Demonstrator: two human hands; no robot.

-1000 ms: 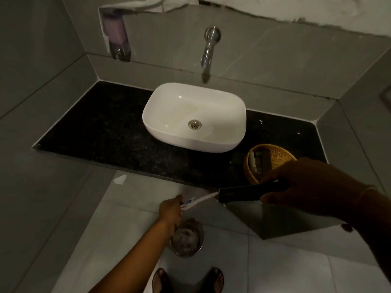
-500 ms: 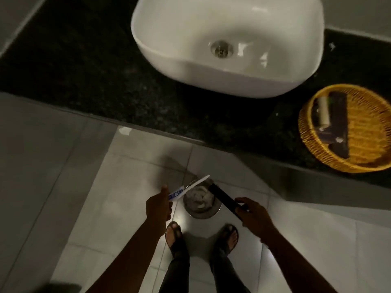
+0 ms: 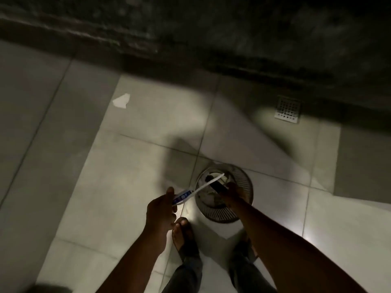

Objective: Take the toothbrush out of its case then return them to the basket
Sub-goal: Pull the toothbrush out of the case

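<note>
My left hand (image 3: 160,210) grips the white toothbrush (image 3: 208,182) by its blue-printed end, together with what looks like a small tube; the brush slants up to the right. My right hand (image 3: 231,194) holds the dark, flat toothbrush case (image 3: 218,185) low over a round metal waste bin (image 3: 227,193) on the floor. The brush is fully out of the case and crosses just above it. The wicker basket is out of view.
Pale floor tiles lie all around. The dark underside and edge of the counter (image 3: 190,39) run across the top. A scrap of white paper (image 3: 121,100) lies on the floor at left, a square floor drain (image 3: 288,108) at right. My feet (image 3: 186,240) stand just behind the bin.
The view has tilted down from the sink and basket to the floor. Both hands dropped toward the bin, and the case in my right hand now hangs over its opening.
</note>
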